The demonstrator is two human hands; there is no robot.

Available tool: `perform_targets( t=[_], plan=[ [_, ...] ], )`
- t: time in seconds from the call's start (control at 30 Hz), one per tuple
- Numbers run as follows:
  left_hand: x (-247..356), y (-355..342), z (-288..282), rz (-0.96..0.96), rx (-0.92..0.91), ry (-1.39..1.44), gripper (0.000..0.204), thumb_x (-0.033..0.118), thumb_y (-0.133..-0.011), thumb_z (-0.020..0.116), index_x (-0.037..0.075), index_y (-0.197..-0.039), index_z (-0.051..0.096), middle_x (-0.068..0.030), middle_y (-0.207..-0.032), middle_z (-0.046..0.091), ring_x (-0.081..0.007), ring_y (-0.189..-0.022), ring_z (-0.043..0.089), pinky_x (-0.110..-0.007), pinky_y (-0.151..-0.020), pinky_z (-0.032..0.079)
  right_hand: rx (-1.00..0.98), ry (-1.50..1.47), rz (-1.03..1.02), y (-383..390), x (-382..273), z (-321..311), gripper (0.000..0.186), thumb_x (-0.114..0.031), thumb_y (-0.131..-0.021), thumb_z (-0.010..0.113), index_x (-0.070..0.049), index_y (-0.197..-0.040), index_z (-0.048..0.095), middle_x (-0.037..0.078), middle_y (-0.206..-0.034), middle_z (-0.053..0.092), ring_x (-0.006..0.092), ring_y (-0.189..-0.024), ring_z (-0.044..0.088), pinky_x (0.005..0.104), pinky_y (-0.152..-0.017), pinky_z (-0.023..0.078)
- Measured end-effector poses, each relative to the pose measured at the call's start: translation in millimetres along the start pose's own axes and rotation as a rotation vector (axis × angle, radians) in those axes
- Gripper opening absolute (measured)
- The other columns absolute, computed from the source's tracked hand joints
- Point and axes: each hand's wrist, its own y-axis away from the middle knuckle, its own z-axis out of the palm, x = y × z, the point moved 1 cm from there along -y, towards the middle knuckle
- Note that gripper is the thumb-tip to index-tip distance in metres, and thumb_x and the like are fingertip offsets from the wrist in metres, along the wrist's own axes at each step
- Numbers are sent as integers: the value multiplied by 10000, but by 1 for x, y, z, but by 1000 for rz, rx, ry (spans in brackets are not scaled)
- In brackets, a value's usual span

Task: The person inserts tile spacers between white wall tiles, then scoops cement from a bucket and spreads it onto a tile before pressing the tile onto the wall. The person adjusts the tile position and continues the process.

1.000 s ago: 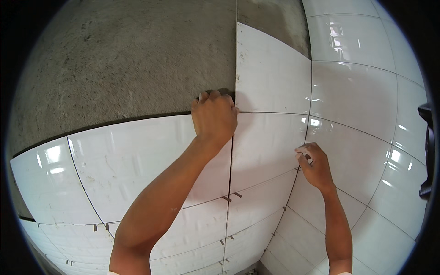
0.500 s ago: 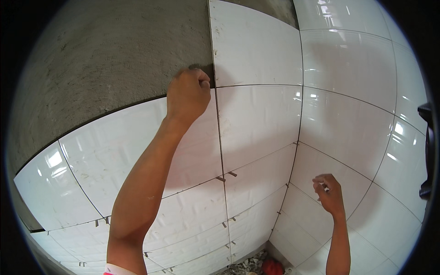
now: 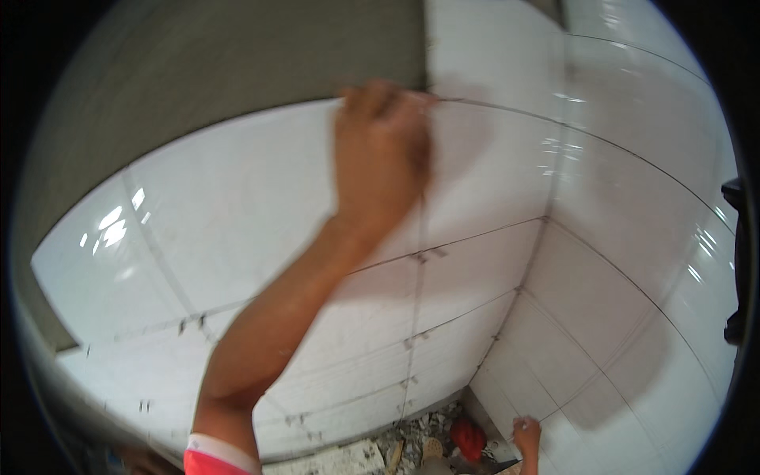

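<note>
My left hand [image 3: 384, 146] reaches up to the top edge of a large white glossy wall tile [image 3: 261, 182], beside the upright joint with the tile on its right. Its fingers are curled closed and blurred by motion, and I cannot make out what is in them. Bare grey wall [image 3: 261, 55] lies above that edge. Low at the right, my right hand [image 3: 526, 435] hangs near the tiled side wall, above the rubble. Its fingers look bent together, with a pale spot at the tips that is too small to name.
Small dark spacers [image 3: 419, 255] stick out of the tile joints in several rows. Tiles on the side wall [image 3: 633, 182] meet this wall at a corner. Broken rubble [image 3: 412, 443], a red object [image 3: 467, 438] and a pale slab [image 3: 340, 461] lie on the floor below.
The view has shifted and is more blurred; more of the floor shows. My left hand stays near the tile's top corner, its fingers now over the edge. My right hand has dropped lower.
</note>
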Motion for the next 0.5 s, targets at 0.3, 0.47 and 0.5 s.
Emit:
perform_targets(
  t=[0.3,0.47,0.5],
  plan=[
    [143,380,-193,-813,-1163,654,406,389,-917,682,68,-1165,670,-157,-1101,633,-364,-1107,628,-458,-924,517,-645,-154,409,137,113,109,242,-156,-929,590,26,-1066,672,133,-904,690,254,-638,703,357,-518,559],
    [239,638,-387,-1818,-1508,60,501,475,-859,700,105,-1197,716,-183,-1213,687,-375,-1183,624,-488,-989,492,-1014,163,413,124,112,111,225,-136,-927,587,-3,-1097,651,107,-888,671,231,-648,682,341,-512,543],
    [278,667,-436,-1766,-1248,-229,477,474,-831,712,36,-1014,764,-214,-974,741,-388,-984,706,-490,-854,549,-1034,201,422,114,108,111,220,-136,-926,589,-9,-1094,653,105,-874,669,228,-642,677,341,-514,542]
  ],
)
